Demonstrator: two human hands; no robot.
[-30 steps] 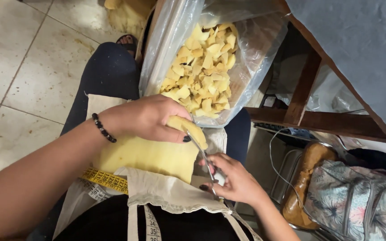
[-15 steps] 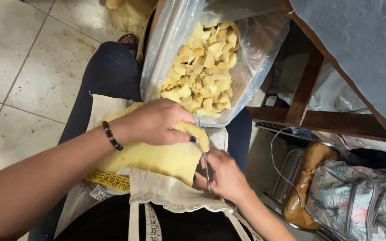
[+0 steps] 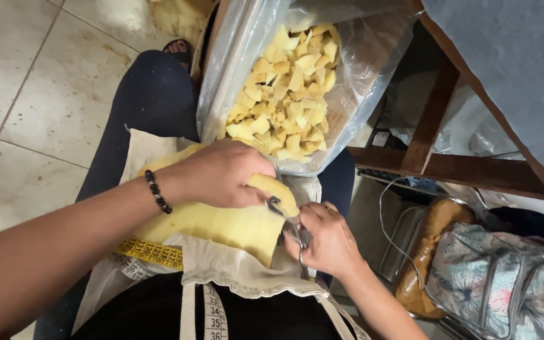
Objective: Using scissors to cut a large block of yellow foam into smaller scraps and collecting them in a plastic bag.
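Hands meet over our lap: our left hand (image 3: 221,173), a black bead bracelet (image 3: 157,191) at its wrist, curls closed over the top of a large pale yellow slab of fruit flesh (image 3: 215,223) lying on a cream cloth apron (image 3: 234,271). Our right hand (image 3: 325,239) is clenched around a small metal knife (image 3: 294,230), its blade touching the slab's right end. Just beyond, a clear plastic bag (image 3: 360,101) holds cut yellow fruit chunks (image 3: 284,88), while a yellow measuring tape (image 3: 149,252) lies under the slab's near edge.
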